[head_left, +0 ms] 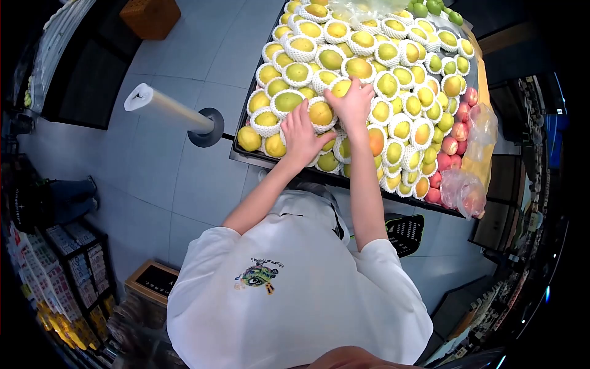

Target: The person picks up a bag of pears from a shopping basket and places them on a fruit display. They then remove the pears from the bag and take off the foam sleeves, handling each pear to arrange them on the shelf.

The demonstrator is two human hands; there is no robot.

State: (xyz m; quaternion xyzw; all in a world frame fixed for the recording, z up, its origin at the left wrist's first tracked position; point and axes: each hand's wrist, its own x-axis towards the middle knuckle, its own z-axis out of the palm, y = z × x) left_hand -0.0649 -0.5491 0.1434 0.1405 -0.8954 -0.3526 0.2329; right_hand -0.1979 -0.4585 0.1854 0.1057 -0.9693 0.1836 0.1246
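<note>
Yellow-green mangoes in white foam nets (297, 72) lie in close rows over a display stand. My right hand (352, 107) reaches in among them, its thumb and fingers curled around one mango (340, 88) that is partly covered by the hand. Lower and to the left, my left hand (300, 138) rests on the front rows, fingers stretched and thumb apart. Just beyond its thumb is an orange-yellow netted mango (320, 113). What lies under the left palm is hidden.
Red apple-like fruits (449, 146) line the stand's right side, with clear plastic bags (462, 192) over some. Green fruits (433, 7) sit at the far corner. A roll of plastic bags on a post (161, 106) stands left. A black basket (404, 234) is below.
</note>
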